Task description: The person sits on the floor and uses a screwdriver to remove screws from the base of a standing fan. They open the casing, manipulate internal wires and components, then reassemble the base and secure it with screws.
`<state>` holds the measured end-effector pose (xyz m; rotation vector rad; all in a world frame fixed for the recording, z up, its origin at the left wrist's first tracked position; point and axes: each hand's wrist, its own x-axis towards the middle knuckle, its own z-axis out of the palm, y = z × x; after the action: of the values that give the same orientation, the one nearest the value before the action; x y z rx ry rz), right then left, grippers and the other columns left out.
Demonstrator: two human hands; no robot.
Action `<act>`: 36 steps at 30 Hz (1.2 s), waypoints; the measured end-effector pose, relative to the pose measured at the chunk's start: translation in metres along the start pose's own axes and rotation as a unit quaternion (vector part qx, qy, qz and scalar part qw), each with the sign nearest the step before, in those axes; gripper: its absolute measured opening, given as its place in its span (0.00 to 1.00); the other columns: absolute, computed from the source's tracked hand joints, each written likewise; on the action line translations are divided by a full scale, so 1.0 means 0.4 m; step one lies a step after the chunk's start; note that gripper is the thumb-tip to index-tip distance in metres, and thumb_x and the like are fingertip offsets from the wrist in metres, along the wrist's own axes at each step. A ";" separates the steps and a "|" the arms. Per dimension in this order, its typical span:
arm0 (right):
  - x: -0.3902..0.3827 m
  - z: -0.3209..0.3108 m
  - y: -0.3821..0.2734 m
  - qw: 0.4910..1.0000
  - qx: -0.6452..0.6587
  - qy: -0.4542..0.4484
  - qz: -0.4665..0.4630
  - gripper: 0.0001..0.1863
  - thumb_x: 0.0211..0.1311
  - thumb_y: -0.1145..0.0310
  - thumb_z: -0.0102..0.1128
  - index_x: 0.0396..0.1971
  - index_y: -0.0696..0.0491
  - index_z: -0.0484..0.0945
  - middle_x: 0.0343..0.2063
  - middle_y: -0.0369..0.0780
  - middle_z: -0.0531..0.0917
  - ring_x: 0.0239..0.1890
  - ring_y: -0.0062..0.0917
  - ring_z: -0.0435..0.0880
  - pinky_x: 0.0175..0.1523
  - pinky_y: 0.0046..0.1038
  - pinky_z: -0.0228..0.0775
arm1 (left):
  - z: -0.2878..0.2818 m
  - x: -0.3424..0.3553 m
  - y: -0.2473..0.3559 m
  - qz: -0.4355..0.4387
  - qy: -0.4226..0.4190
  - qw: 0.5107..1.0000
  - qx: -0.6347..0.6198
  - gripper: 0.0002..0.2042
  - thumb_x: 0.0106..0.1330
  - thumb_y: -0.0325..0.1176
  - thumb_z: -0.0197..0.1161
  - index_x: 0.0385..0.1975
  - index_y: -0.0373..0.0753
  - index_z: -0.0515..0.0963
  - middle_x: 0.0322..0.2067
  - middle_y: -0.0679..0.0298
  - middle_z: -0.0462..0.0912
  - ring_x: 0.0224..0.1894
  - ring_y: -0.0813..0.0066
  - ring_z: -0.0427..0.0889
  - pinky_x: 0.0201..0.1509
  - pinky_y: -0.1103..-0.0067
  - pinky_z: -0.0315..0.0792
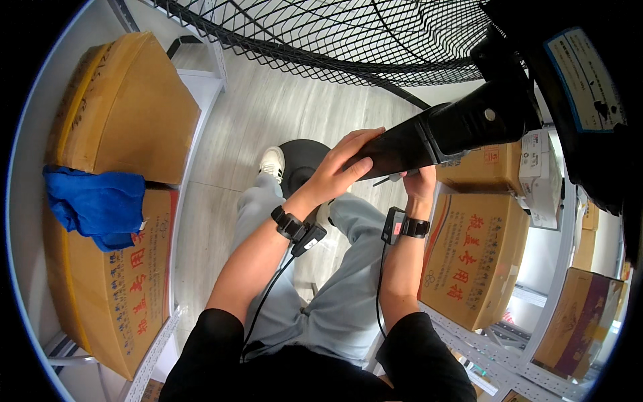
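A large black pedestal fan leans across the upper right, its thick black pole (402, 144) running down toward the round black base (305, 151) by my feet. My left hand (345, 161) is closed round the pole, thumb on the near side and fingers over the top. Just under the pole, my right hand (420, 182) is closed at a small grey and dark part (392, 178), perhaps a knob; its fingers are mostly hidden. Above both hands spreads the fan's black wire cage (348, 40). The black motor housing (556, 67) with a white label fills the right corner.
Stacked cardboard boxes (144, 114) stand on a shelf at the left, with a blue cloth (97, 204) draped between them. More cardboard boxes (472, 258) sit on white metal shelving (536, 375) at the right. Grey wood-look flooring (234, 114) shows between the shelves.
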<state>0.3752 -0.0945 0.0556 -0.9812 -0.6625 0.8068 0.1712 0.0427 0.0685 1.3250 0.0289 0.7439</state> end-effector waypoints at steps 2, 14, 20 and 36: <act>0.000 0.009 -0.003 1.000 -0.003 0.000 -0.002 0.23 0.61 0.58 0.67 0.50 0.56 0.73 0.36 0.39 0.82 0.26 0.24 0.79 0.31 0.26 0.73 | 0.003 -0.005 -0.008 0.001 0.002 1.000 0.003 0.26 0.74 0.39 0.54 0.69 0.36 0.64 0.64 0.56 0.70 0.67 0.61 0.67 0.71 0.69 0.59; -0.025 0.001 0.047 0.987 -0.116 -0.055 0.100 0.28 0.63 0.42 0.64 0.38 0.57 0.76 0.26 0.37 0.79 0.24 0.20 0.76 0.32 0.21 0.68 | 0.008 -0.019 -0.028 -0.057 0.030 0.993 -0.103 0.23 0.78 0.41 0.50 0.65 0.33 0.66 0.62 0.59 0.73 0.63 0.71 0.71 0.68 0.73 0.62; -0.047 -0.001 0.075 0.982 -0.144 -0.030 0.120 0.30 0.67 0.39 0.58 0.40 0.57 0.76 0.22 0.36 0.79 0.23 0.17 0.75 0.28 0.18 0.64 | 0.000 -0.018 -0.047 -0.015 0.050 0.999 -0.002 0.21 0.76 0.41 0.54 0.63 0.36 0.69 0.62 0.56 0.71 0.64 0.67 0.70 0.67 0.72 0.64; -0.099 0.073 0.057 0.959 -0.219 -0.006 0.178 0.20 0.77 0.53 0.47 0.45 0.55 0.78 0.23 0.32 0.79 0.22 0.14 0.75 0.29 0.16 0.63 | -0.031 -0.039 -0.064 -0.096 0.021 0.994 -0.056 0.25 0.75 0.39 0.56 0.67 0.35 0.65 0.60 0.59 0.74 0.64 0.70 0.70 0.69 0.73 0.62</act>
<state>0.3243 -0.1070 0.0421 -1.5289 -0.7006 1.0027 0.1662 0.0444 0.0363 1.1814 0.1431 0.6013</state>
